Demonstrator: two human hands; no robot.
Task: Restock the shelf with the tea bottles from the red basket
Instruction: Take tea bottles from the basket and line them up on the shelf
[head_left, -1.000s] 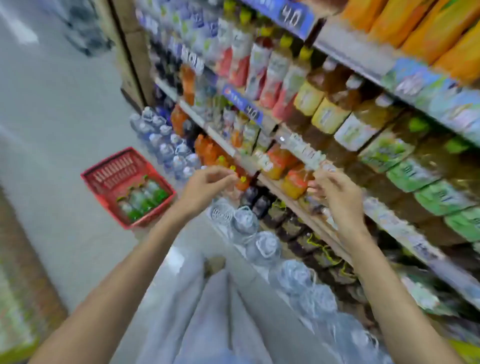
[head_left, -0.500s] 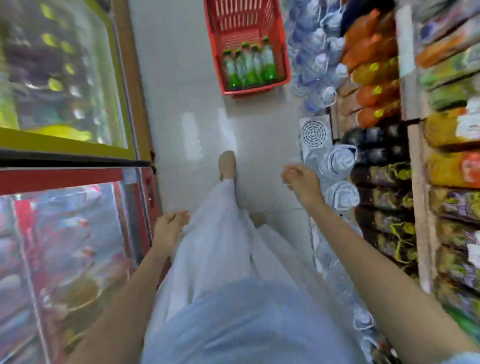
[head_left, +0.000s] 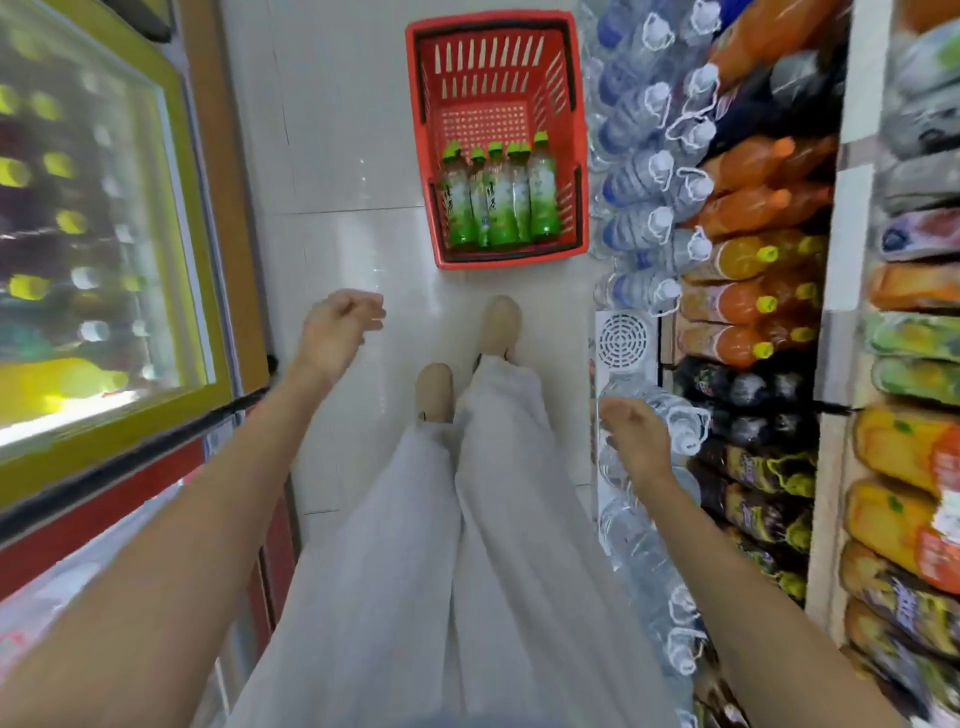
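The red basket (head_left: 496, 62) stands on the pale floor ahead of my feet. Several green-capped tea bottles (head_left: 501, 200) lie side by side at its near end. My left hand (head_left: 337, 330) hangs over the floor below and left of the basket, fingers loosely curled, holding nothing. My right hand (head_left: 631, 434) is lower on the right, beside the water bottles, also loosely curled and empty. The drinks shelf (head_left: 836, 332) runs along the right side.
Large water bottles (head_left: 644, 166) line the floor along the shelf's foot. Orange soda bottles (head_left: 748, 208) and dark bottles fill the lower shelves. A glass-fronted cooler (head_left: 104, 234) stands on the left. My legs in pale trousers (head_left: 483, 519) and beige shoes fill the aisle.
My view turned from the shelf down to the floor and closed in on the basket. Both hands came away from the shelf; the left hand swung forward toward the basket.
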